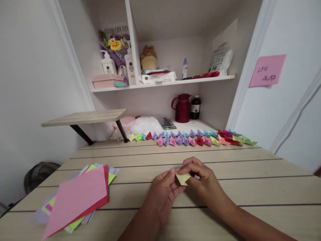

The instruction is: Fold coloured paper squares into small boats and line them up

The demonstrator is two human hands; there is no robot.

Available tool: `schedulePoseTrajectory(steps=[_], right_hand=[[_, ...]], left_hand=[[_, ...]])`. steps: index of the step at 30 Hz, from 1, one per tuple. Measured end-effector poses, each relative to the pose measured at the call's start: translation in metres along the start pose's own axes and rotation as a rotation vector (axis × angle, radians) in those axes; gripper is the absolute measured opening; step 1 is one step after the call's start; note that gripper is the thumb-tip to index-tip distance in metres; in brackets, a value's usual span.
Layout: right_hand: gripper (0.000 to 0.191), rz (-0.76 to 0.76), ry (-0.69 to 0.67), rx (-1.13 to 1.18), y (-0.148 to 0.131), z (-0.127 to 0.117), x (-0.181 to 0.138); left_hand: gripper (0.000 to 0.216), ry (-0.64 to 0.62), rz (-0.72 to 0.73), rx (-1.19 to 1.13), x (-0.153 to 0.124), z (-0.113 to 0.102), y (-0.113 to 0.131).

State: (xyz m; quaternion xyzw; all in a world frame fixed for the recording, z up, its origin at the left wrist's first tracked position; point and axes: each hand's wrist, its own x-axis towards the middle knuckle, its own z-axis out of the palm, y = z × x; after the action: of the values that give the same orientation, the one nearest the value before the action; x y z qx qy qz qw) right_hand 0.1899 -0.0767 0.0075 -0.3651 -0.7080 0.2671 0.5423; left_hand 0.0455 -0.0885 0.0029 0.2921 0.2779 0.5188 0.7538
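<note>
Between both hands, just above the table, is a small piece of folded pale yellow paper [183, 179]. My left hand [167, 187] pinches its left side with the thumb on top and fingers beneath. On the right side, my right hand [202, 179] grips the same paper, its index finger bent over the top edge and its thumb low. Parts of the paper are hidden behind the fingers. Beyond the hands, several small folded paper boats [185, 141] in many colours stand in two rows along the back of the table.
A loose stack of coloured paper sheets [80, 197], pink on top, lies at the left on the slatted table [250, 190]. Behind it stands a small raised shelf [85, 117] with black legs. A red jug [183, 108] and a dark bottle [195, 107] stand at the back.
</note>
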Motion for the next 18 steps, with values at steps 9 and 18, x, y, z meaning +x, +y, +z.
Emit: schedulePoseTrajectory(steps=[9,18], right_hand=[[0.031,-0.125,-0.080,-0.155,-0.004,-0.003,0.000],[0.024,-0.012,-0.054,-0.172,-0.009,-0.001,0.000]], left_hand=[[0.031,0.081,0.071,0.023,-0.004,0.007,-0.005],[0.030,0.237,0.178,0.095,0.003,0.005,-0.013]])
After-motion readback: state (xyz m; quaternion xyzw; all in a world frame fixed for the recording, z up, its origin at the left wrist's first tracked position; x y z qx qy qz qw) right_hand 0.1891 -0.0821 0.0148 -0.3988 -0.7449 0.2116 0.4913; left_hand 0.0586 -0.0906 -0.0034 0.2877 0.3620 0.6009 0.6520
